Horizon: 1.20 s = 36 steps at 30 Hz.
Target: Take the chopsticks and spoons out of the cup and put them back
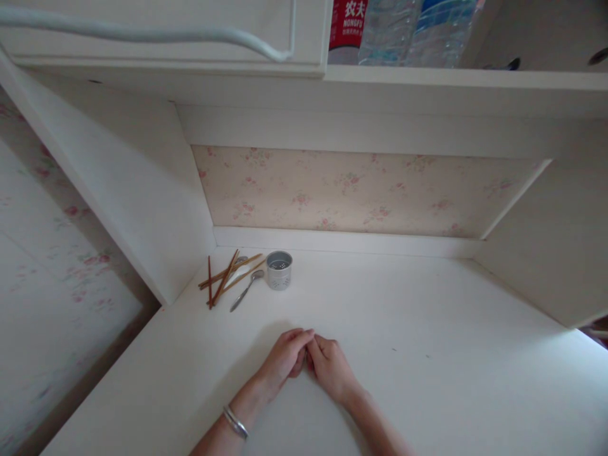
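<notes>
My left hand [285, 356] and my right hand [329, 366] rest together on the white desk top [427, 329], fingertips touching, fingers curled under. Nothing shows in either hand. A silver bracelet [235, 422] is on my left wrist. Farther back and to the left lie several brown chopsticks [227, 273] in a loose pile, with a metal spoon [246, 290] beside them. A small perforated metal cup [278, 270] stands upright just right of the spoon. Both hands are well short of these things.
The desk sits in a white alcove with floral wallpaper [351, 190] at the back and side panels left and right. A shelf above holds plastic water bottles [408, 31]. A white cable [142, 33] runs across the upper cabinet.
</notes>
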### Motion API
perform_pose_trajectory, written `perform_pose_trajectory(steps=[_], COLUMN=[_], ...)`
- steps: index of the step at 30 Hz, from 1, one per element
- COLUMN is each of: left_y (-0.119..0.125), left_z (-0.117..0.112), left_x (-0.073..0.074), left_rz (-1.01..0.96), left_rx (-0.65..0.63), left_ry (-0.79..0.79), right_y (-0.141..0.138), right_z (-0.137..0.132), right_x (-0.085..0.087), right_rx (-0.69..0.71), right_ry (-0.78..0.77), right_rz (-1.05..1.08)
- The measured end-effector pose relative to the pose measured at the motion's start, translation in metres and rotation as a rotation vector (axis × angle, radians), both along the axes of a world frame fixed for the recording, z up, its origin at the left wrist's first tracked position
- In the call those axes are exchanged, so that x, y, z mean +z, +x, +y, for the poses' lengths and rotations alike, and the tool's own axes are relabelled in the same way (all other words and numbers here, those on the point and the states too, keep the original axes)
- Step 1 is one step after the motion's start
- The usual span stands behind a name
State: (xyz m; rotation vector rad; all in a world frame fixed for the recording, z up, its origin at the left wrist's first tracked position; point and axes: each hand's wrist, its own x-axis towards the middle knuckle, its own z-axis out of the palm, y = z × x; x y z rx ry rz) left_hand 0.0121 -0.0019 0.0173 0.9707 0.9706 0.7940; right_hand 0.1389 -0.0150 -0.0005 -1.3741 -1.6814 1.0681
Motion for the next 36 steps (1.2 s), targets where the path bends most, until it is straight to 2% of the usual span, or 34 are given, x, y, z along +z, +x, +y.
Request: perform_pose_trajectory(steps=[4, 7, 9, 11, 13, 15, 18, 21, 25, 28, 31, 36], left_y=[0.000, -0.011, -0.027, -0.050, -0.076, -0.100, -0.126, -0.139, -0.144, -0.145, -0.142, -0.139], left_z=[-0.002, 0.009, 0.029, 0.059, 0.092, 0.123, 0.155, 0.170, 0.176, 0.171, 0.157, 0.120], left_x=[-0.004, -0.002, 0.004, 0.014, 0.026, 0.035, 0.038, 0.030, 0.018, 0.014, 0.012, 0.006], left_rz=[0.034, 0.208, 0.405, 0.618, 0.843, 1.087, 1.430, 1.549, 1.485, 1.470, 1.496, 1.543], left_rx=[-0.007, 0.070, 0.192, 0.307, 0.342, 0.304, 0.189, 0.087, 0.002, -0.019, 0.003, 0.019], left_ry=[0.022, 0.149, 0.297, 0.489, 0.639, 0.735, 0.725, 0.646, 0.513, 0.528, 0.569, 0.614], right_y=[0.002, 0.004, 0.005, 0.006, 0.006, 0.006, 0.005, 0.005, 0.005, 0.006, 0.006, 0.006], right_z=[0.001, 0.002, 0.003, 0.005, 0.006, 0.008, 0.009, 0.010, 0.012, 0.014, 0.013, 0.011], right_x=[-0.005, -0.010, -0.012, -0.013, -0.013, -0.013, -0.013, -0.017, -0.021, -0.021, -0.020, -0.017], right_rx=[-0.016, -0.096, -0.144, -0.162, -0.153, -0.134, -0.121, -0.105, -0.114, -0.114, -0.108, -0.091], right_ry=[0.056, 0.113, 0.122, 0.105, 0.086, 0.077, 0.080, 0.127, 0.127, 0.108, 0.113, 0.134], right_rz=[-0.031, -0.064, -0.073, -0.070, -0.066, -0.059, -0.066, -0.127, -0.137, -0.125, -0.141, -0.175])
